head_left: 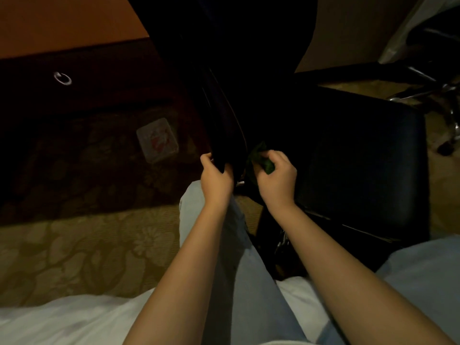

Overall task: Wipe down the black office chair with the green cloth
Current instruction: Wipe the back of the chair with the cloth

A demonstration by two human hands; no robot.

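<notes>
Your left hand [216, 175] grips the backrest edge of the black office chair [361, 155]; right hand [276, 176] pinches the green cloth [258, 155], bunched at the seat crease; risk: chair swivels away, or cloth snags in the gap.

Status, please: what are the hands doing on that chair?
Left hand grips back edge of black office chair. Right hand bunches green cloth against it. Nothing in the way.
</notes>
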